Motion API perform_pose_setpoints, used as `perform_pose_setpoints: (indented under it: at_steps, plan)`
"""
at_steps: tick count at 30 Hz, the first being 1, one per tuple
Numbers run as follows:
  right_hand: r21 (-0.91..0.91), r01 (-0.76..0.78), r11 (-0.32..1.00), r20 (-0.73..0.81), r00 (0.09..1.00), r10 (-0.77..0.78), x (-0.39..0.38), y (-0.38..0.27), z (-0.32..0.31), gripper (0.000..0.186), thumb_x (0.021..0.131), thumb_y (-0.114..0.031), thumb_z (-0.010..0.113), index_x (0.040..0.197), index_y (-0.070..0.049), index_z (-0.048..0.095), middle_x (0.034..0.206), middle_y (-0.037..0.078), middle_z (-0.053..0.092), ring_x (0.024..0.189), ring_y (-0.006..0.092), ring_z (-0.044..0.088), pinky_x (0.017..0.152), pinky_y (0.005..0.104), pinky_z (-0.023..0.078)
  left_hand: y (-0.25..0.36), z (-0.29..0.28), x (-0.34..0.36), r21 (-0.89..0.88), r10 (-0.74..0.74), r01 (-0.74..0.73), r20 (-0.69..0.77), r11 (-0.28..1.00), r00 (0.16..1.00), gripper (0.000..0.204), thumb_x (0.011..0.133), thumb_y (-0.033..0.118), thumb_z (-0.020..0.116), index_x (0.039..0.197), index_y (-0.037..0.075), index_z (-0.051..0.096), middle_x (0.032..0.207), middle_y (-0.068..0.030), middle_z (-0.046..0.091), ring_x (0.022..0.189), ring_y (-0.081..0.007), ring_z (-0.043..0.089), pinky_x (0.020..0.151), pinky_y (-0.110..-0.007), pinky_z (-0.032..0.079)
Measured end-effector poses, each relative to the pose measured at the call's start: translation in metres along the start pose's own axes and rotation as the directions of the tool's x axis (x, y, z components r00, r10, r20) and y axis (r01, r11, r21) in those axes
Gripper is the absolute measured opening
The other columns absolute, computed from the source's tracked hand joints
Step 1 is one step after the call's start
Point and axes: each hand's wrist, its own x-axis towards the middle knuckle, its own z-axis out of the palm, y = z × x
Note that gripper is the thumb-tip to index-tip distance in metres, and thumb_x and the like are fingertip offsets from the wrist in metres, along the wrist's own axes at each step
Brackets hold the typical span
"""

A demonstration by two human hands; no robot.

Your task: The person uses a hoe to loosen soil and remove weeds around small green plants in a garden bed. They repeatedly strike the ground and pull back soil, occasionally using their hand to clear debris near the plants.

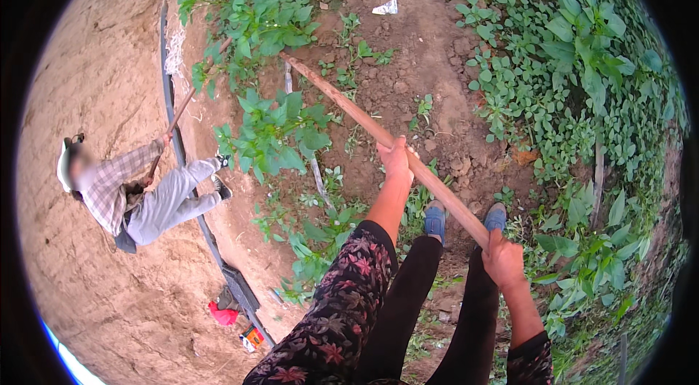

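Both my hands are closed on a long wooden handle [437, 185] that runs diagonally across the view. My left hand [395, 161] grips its middle; my right hand [501, 261] grips it lower down, toward me. The handle's far end lies by leafy green plants [269, 21] at the upper left, and whatever head it has is hidden. Beneath it is bare brown soil [386, 94] with small seedlings. My feet, in blue shoes [435, 221], stand on the soil below the handle.
A co-worker [116, 192] in plaid shirt and white hat grips another long pole [182, 108] at left, beside a dark pipe [207, 236]. Dense greenery [539, 65] borders the right. A red item [222, 312] lies lower left; a silver scrap [386, 6] lies on the soil.
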Motion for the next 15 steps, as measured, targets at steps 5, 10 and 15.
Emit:
perform_pose_setpoints:
  at_steps: [5,10,15]
  plan:
    - [-0.056,0.035,0.998,-0.031,0.999,-0.037,0.017,0.017,-0.023,0.031,0.070,-0.014,0.068,0.086,-0.004,0.043,0.068,0.014,0.061,0.059,0.0310,0.062,0.053,0.0394,0.050,0.000,0.027,-0.002,-0.039,-0.002,0.002,0.000,0.999,1.000,0.047,0.084,0.003,0.054,0.120,0.016,0.028,0.081,-0.0053,0.045,0.054,-0.0153,0.047,0.047,-0.035,0.044]
    - [-0.051,0.007,0.999,0.012,1.000,-0.006,0.029,0.027,-0.039,0.032,0.070,-0.012,0.067,0.089,-0.003,0.043,0.072,0.019,0.062,0.065,0.0360,0.062,0.058,0.0447,0.050,-0.003,0.040,0.005,-0.070,0.005,-0.005,-0.010,0.998,1.000,0.045,0.084,0.002,0.055,0.117,0.015,0.027,0.080,-0.0058,0.045,0.054,-0.0161,0.047,0.047,-0.035,0.044]
    - [-0.053,0.007,0.999,-0.013,1.000,-0.008,0.035,0.033,-0.048,0.030,0.069,-0.011,0.066,0.088,-0.003,0.043,0.072,0.019,0.062,0.065,0.0361,0.062,0.059,0.0447,0.050,-0.005,0.046,0.012,-0.105,0.003,-0.002,0.001,0.994,1.000,0.042,0.084,0.003,0.056,0.112,0.016,0.028,0.078,-0.0066,0.045,0.054,-0.0173,0.047,0.047,-0.036,0.044]
